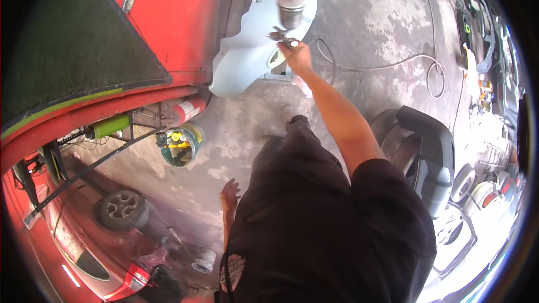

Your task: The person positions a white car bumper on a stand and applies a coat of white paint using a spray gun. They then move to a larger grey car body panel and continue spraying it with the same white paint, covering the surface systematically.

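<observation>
My right hand [296,56] is wrapped round a spray gun [282,38] with a metal cup [291,11] on top, somewhat blurred. The gun is held over a pale grey-white car bumper [238,59], which stretches away from me at the top of the view. Whether any spray leaves the nozzle does not show. Down by my left side hangs my left hand [230,193], its fingers spread and nothing in them.
A hose [387,67] curls over the floor at right. Beside my right arm stands a dark grey bumper [441,163]. To the left are a bucket [188,154] with yellow items, a metal rack [90,174], a wheel [121,209] and a red car [67,235].
</observation>
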The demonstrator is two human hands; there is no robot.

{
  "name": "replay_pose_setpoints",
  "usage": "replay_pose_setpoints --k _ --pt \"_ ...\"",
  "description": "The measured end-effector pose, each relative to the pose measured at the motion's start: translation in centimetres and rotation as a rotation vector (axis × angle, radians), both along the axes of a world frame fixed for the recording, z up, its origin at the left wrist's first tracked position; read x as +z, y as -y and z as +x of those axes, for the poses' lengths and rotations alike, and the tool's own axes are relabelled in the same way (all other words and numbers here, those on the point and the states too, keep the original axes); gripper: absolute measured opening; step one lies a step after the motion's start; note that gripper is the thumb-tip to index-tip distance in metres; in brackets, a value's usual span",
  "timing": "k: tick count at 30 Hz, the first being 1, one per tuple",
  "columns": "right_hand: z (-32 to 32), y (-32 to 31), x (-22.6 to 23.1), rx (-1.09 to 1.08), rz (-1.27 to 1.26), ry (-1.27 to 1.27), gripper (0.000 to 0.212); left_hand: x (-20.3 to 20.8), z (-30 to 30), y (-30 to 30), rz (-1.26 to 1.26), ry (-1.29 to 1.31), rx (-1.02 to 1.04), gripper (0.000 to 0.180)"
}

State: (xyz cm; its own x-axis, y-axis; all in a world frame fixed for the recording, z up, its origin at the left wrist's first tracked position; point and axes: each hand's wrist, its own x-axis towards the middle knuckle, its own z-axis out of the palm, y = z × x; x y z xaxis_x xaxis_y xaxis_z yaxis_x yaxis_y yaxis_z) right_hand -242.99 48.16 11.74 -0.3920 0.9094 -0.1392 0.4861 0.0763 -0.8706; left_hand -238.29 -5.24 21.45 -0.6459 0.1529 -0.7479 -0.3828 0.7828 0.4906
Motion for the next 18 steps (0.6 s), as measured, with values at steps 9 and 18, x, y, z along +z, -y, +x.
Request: replay_pose_setpoints --k 9,18 --pt "9.7 -5.2 -0.7 -0.267 0.186 0.357 0.044 -12.2 6.1 14.1 0.323 0.298 0.469 0.053" --pt "9.9 2.8 2.4 0.278 -0.168 0.127 0.046 -1.1 -1.4 1.3 -0.039 0.095 -0.119 0.046"
